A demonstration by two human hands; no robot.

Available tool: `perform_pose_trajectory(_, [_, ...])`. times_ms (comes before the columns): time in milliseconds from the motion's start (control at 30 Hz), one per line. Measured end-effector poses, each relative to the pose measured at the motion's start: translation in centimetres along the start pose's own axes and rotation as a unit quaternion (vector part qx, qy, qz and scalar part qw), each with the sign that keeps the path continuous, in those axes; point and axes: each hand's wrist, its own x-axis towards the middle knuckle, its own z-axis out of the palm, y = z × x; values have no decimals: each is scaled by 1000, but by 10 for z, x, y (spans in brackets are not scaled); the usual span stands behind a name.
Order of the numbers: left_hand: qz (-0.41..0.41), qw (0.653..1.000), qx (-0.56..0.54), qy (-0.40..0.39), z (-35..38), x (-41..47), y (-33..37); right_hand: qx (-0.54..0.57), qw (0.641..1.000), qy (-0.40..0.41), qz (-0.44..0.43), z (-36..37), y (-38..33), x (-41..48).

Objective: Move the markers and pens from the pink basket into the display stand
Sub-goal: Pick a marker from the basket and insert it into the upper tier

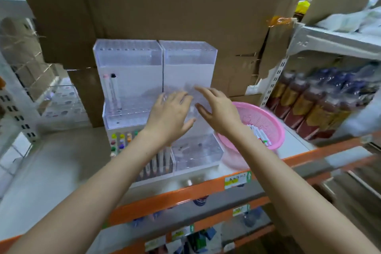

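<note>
left grip (171, 113) is held released (fingers spread) before display stand (185, 64) | right grip (216, 109) likewise | markers (260, 134) are kept in pink basket (275, 118) beside stand

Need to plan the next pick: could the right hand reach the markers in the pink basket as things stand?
Probably yes. The right hand, fingers spread, is just left of the pink basket. The basket has no lid, and the markers lie uncovered inside; nothing stands between.
</note>
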Motion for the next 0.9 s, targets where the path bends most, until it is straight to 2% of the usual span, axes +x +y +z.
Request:
perform_pose_trajectory(167, [35, 999, -18, 0, 20, 30, 62, 2, 999, -2, 38, -23, 64, -34])
perform_pose_trajectory(467, [59, 997, -34, -35, 83, 73, 143, -28, 989, -109, 93, -24, 163, -73])
perform_pose_trajectory(633, [-12, 989, -59, -138, 120, 89, 158, -38, 982, -163, 87, -11, 194, -79])
perform_pose_trajectory(733, [-78, 968, -89, -221, 136, 100, 162, -30, 976, -188, 102, -3, 204, -70])
perform_pose_trajectory(900, [-133, 951, -55, -273, 156, 111, 163, -26, 947, -297, 119, 10, 213, -60])
